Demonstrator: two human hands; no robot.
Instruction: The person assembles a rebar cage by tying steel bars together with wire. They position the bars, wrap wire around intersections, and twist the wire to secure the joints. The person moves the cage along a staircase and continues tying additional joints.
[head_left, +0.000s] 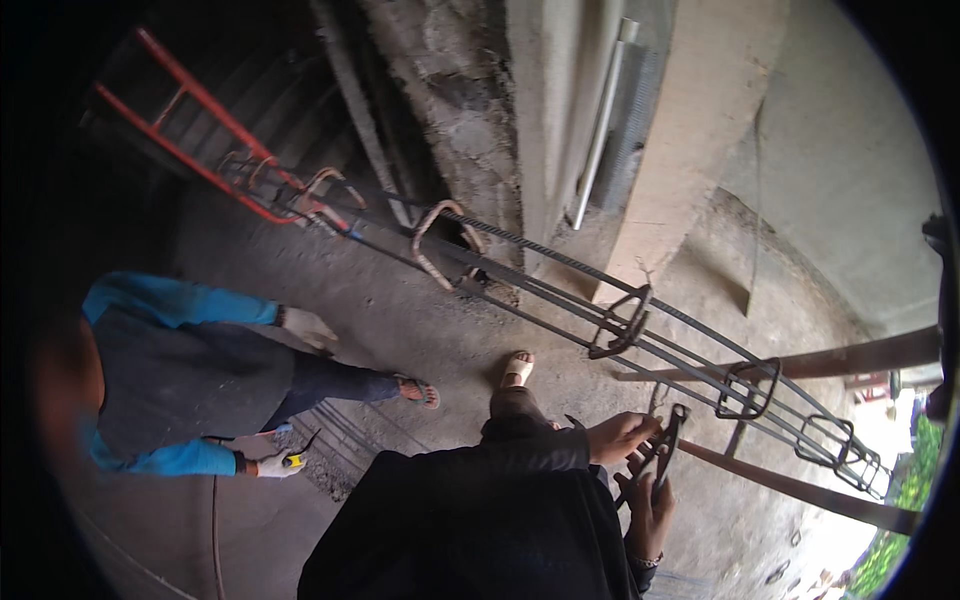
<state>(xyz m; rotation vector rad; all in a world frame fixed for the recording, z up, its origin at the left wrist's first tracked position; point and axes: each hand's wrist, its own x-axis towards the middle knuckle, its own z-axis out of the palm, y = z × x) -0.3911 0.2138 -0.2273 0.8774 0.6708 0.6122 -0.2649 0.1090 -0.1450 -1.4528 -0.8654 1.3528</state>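
Observation:
My right hand (652, 512), with a bracelet at the wrist, is closed around the handles of dark metal pincers (671, 440). Close beside the jaws, my left hand (622, 437) has its fingers pinched together; what they hold, if anything, is too small to make out. Just beyond my hands runs a long cage of ribbed steel bars (560, 289), slanting from upper left to lower right. Bent stirrups (622, 322) ring the bars at intervals. A thin wire (658, 396) shows between the pincers and the cage.
A red metal frame (205, 105) meets the cage's far left end. At left stands a co-worker (200, 385) in blue sleeves and gloves, a yellow tape measure (293, 460) in one hand. Brown poles (790, 484) cross beneath the right part. A white pipe (603, 125) leans by the wall.

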